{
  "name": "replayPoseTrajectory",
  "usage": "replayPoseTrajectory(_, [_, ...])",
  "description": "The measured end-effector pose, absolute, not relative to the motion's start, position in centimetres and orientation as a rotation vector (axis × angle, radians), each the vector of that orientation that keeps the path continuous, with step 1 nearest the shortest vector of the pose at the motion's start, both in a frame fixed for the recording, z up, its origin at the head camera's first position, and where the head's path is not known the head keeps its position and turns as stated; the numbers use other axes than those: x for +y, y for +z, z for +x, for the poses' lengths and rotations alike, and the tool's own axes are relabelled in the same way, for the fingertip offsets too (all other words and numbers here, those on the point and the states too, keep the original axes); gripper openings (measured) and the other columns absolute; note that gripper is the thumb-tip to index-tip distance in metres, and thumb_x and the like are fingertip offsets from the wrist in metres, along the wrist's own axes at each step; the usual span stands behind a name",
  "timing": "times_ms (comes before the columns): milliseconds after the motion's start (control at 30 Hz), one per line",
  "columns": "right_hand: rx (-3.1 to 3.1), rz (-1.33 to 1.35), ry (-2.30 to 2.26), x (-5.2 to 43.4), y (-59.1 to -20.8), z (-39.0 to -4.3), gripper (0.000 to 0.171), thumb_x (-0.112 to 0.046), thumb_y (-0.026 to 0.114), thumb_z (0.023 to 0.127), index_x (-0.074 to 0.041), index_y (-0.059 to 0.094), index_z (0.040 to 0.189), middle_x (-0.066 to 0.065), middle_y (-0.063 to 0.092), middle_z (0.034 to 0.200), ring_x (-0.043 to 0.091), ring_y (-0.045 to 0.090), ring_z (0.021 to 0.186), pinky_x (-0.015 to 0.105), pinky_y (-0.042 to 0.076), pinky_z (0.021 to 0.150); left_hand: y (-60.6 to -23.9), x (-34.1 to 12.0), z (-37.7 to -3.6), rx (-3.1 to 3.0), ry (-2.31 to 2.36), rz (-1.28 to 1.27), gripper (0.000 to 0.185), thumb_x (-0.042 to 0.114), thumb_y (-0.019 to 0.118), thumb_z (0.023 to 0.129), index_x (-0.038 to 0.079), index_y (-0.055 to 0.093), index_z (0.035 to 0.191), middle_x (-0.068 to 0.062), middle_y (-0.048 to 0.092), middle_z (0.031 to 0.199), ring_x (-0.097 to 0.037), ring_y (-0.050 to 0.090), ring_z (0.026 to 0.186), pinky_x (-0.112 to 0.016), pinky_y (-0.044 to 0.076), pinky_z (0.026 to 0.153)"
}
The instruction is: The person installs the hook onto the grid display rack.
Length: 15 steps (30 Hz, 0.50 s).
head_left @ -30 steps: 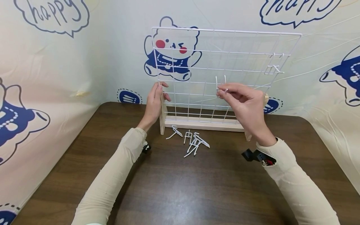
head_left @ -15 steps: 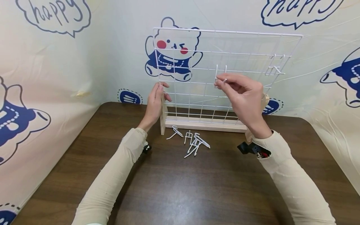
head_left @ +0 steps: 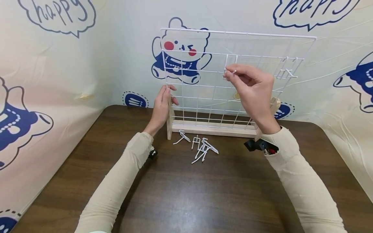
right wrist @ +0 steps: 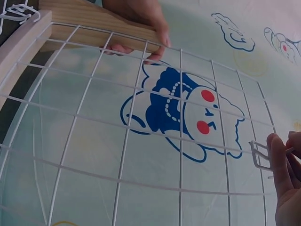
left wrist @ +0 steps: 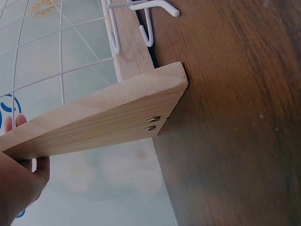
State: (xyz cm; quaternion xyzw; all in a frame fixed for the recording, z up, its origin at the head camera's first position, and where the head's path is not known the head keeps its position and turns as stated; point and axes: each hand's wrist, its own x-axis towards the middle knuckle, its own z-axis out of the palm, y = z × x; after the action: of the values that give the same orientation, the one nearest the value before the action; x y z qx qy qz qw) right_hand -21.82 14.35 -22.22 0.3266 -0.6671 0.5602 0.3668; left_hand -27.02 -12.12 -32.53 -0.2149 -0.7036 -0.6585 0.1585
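Hands first: we saw the right hand (head_left: 252, 85) raised in front of the white wire grid panel (head_left: 204, 81), wrist bent and forearm sloping up from the worktop (head_left: 186, 194), with thumb and forefinger pinched on a small white wire hook (head_left: 231, 66). We saw the hook at the upper middle of the panel, level with the second horizontal wire from the top, its two prongs pointing straight up and its long axis vertical; in the right wrist view its looped end (right wrist: 259, 155) lay just beside the fingertips (right wrist: 275, 150). We could not tell whether it touched the wire. The left hand (head_left: 161, 106) reached forward with the arm stretched low over the worktop, and its fingers curled round the wooden upright (head_left: 169, 119) at the panel's left edge, thumb on the near side. The panel stood upright in its wooden base (head_left: 214, 128), broad face toward us. A few loose hooks (head_left: 199, 147) lay scattered on the worktop just before the base, and another hook (head_left: 287, 72) hung near the panel's upper right corner.
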Motion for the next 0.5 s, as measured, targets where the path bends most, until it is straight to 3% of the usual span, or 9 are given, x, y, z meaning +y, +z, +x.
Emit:
replayPoseTrajectory(267, [-1.689, 0.817, 1.424, 14.5, -21.8, -22.6, 0.014, 0.005, 0.071, 0.087, 0.008, 0.075, 0.101, 0.021, 0.073, 0.098, 0.022, 0.073, 0.084, 0.030, 0.057, 0.081, -32.4, -11.9, -27.1, -2.022, -1.882, -0.617, 0.036, 0.022, 0.031, 0.110, -0.007, 0.048, 0.122, -0.041, 0.056, 0.086, -0.053, 0.057, 0.086, -0.033, 0.042, 0.079])
replayPoseTrajectory(500, [-1.660, 0.826, 1.450, 14.3, -21.6, -23.6, 0.013, 0.005, 0.072, 0.086, 0.007, 0.075, 0.099, 0.017, 0.074, 0.097, 0.024, 0.073, 0.083, 0.030, 0.057, 0.080, -32.6, -12.1, -27.1, -2.013, -1.875, -0.613, 0.036, 0.022, 0.031, 0.110, -0.007, 0.048, 0.121, -0.041, 0.056, 0.086, -0.052, 0.056, 0.085, -0.038, 0.043, 0.082])
